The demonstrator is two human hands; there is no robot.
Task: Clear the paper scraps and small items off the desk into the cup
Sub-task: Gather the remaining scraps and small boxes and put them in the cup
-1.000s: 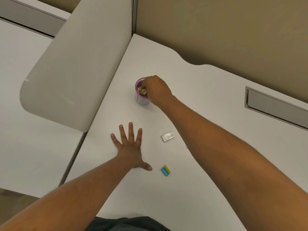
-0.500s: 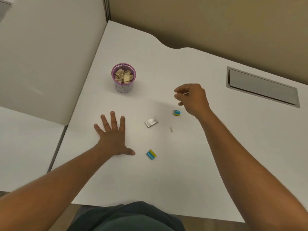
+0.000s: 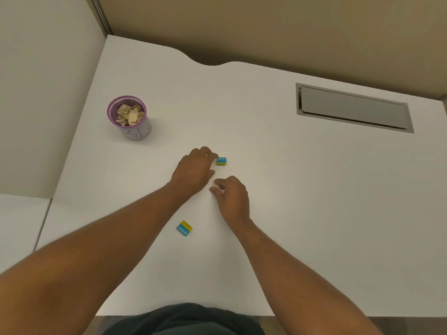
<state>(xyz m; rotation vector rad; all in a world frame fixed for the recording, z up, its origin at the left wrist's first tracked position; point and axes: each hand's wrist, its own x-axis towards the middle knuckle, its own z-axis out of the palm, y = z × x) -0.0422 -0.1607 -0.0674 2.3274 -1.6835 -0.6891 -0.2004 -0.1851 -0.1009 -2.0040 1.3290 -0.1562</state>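
A purple-rimmed cup (image 3: 135, 131) stands at the desk's left side, filled with beige paper scraps (image 3: 129, 114). My left hand (image 3: 193, 170) lies curled, palm down, at mid-desk, its fingertips touching a small blue-and-yellow eraser (image 3: 221, 161). The silver piece seen earlier is hidden, probably under this hand. Just beside and nearer to me, my right hand (image 3: 232, 197) rests on the desk with thumb and forefinger pinched low on the surface; whatever is between them is hidden. A second blue-and-yellow eraser (image 3: 184, 228) lies closer to me, between my forearms.
A white desk (image 3: 314, 213) meets tan partition walls at the back and left. A grey recessed cable flap (image 3: 354, 108) sits at the back right. The desk's front edge is right at my body.
My right hand left the cup and came back down to mid-desk. My left hand slid right from lying flat to the far eraser, covering the silver piece. The camera view shifted right.
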